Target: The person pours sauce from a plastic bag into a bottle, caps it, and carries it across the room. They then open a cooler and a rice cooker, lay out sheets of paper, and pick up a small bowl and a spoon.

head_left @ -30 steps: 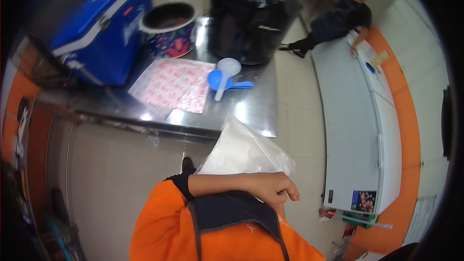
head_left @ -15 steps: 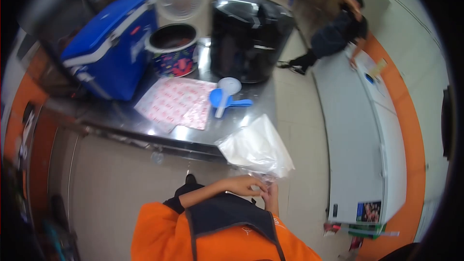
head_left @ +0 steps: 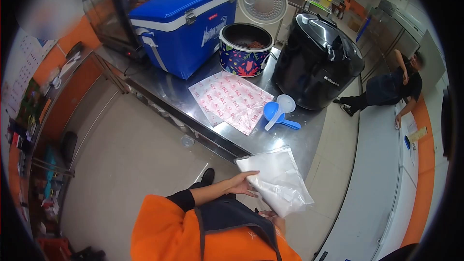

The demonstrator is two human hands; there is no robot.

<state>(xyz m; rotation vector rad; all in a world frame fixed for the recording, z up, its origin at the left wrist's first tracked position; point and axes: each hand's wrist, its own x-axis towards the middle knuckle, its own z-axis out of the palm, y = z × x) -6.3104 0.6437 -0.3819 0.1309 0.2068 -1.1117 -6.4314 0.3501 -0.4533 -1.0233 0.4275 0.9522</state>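
Observation:
A stack of clear, whitish plastic bags (head_left: 280, 176) is tilted in front of my body, by the steel table's near corner. My left hand (head_left: 243, 183) pinches its left edge, with the thumb on top and fingers below. At the bottom edge of the bags is my right hand (head_left: 274, 218), its fingers closed on them and partly hidden. Beyond, on the steel table (head_left: 302, 140), lie red-printed paper sheets (head_left: 232, 99). A blue scoop (head_left: 290, 124) and a whitish scoop (head_left: 285, 104) overlap to their right.
A blue cooler (head_left: 183, 29), an open floral pot (head_left: 245, 63) with brown contents, and a black lidded cooker (head_left: 316, 63) stand further back on the table. At the right, another person (head_left: 386, 87) leans by a long white chest (head_left: 374, 164). A shelf runs along the left.
The view has shifted, so the table items appear further right. My left hand has moved from beside my right hand up to the left edge of the bags, which lie flatter.

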